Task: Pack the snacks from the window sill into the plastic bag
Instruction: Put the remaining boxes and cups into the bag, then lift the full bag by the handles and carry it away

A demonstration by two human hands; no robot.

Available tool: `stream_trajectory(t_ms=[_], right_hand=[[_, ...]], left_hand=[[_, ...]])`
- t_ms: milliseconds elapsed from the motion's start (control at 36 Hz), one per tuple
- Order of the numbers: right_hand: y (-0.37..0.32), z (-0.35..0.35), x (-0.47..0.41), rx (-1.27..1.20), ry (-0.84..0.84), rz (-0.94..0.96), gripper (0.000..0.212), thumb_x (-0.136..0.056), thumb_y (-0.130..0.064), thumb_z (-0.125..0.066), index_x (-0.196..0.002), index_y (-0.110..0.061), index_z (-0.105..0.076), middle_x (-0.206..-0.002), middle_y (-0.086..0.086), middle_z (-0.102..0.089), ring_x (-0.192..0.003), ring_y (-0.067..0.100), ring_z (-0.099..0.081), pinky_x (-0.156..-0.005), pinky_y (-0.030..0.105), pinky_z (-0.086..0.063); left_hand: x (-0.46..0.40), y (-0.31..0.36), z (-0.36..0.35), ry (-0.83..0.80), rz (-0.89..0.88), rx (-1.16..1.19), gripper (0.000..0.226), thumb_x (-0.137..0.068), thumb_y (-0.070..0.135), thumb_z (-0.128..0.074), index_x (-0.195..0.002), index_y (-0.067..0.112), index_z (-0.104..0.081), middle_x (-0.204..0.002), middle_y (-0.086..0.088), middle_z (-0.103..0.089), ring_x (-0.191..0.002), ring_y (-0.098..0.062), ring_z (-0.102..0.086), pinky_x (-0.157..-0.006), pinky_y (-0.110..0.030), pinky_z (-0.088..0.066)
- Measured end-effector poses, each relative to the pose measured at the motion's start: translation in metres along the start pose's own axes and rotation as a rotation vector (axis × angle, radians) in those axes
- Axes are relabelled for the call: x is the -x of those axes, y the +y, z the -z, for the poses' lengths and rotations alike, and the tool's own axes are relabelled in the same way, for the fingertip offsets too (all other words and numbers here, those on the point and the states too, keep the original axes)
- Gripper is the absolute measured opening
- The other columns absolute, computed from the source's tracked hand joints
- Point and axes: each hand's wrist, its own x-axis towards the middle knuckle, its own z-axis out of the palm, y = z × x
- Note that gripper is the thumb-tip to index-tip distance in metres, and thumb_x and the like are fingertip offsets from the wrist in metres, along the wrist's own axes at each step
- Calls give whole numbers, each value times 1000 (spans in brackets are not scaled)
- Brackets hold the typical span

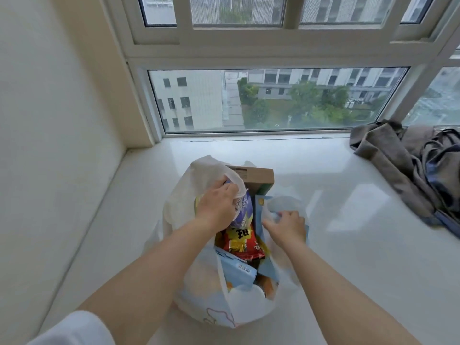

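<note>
- Sitting on the white window sill (323,220) near its left corner, the translucent plastic bag (199,290) is standing open, already holding the snacks.
- Showing inside it are a brown cardboard box (256,176), a purple packet (242,210), a red packet (240,241) and a pale blue box (236,267).
- Gripping the bag's left handle, the left hand (216,205) is curling its fingers round the plastic.
- Pinching the right handle, the right hand (286,226) is closing its fingers on it.
- Lying at the sill's right end, grey-brown clothing (398,165) is bunching beside a dark bag (443,175).

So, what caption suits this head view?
Both hands hold open a snack-filled plastic bag on the window sill.
</note>
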Motion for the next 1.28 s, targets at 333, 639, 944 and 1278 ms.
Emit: stream_trajectory(t_ms=[333,639,944,1278], right_hand=[[12,41,-14,-1436,-109,-475,21,-101,-21,-36,-96,-2,-45,-77,14,-59,-46,19,-44,-32,19,-37],[-25,140,-36,-1040,-300,-351,32,-100,-14,-29,-72,-11,-43,-29,-4,-30,-20,9,-17,-31,9,-18],[-177,199,-29,-1259,-92,-64,34,-90,-1,-26,-61,-18,-29,-24,-4,-22,-17,9,-15,-30,6,-16],[-231,234,-3,-1210,-159,231,33,-91,0,-41,-62,-16,-41,-28,-8,-27,-21,5,-18,-28,9,-14]], left_hand=[[-14,4,7,7,162,149,34,-99,25,-35,-129,13,-45,-121,-6,-59,-106,-27,-53,-89,-40,-47],[-39,24,90,105,331,683,29,-98,20,-42,-103,6,-67,-97,-16,-64,-82,-26,-60,-69,-31,-44],[10,-111,213,405,775,912,22,-93,11,-47,-79,6,-63,-64,-9,-39,-47,-21,-30,-43,-23,-26],[8,-83,269,614,510,545,31,-99,17,-39,-103,7,-68,-110,-16,-64,-105,-33,-58,-76,-29,-42]])
